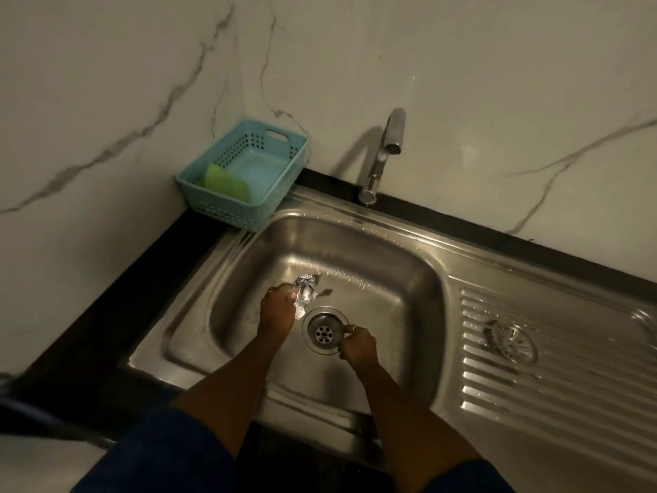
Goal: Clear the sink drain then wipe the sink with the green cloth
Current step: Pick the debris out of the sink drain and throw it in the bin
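Marble wall (106, 83) up top, dark counter edge (106, 297) at the left, steel sink (391, 243) filling the middle of the frame. Only one view, from the head, looking down. Left hand (277, 307) in the middle of the frame, fingers pinched shut on a crumpled silvery scrap (305, 290) just up and left of the drain (324, 330). Right hand (357, 345) touching the drain's right rim, fingers curled in as if picking at a small bit; cannot tell if anything is caught between them. Hands apart, one on each side of the drain. Round strainer (512, 341) lying on the ribbed draining board at the right, well away from the hole. Green cloth (225, 181) waiting in the blue basket (245, 204) at the upper left, beside the tap (385, 154). Probably still the clearing step, no wiping yet. To do it well: lift the scrap up and out in one piece, not let small bits slip down the holes, pick along the rim slowly, then drop the rubbish away from the sink before reaching for the cloth.
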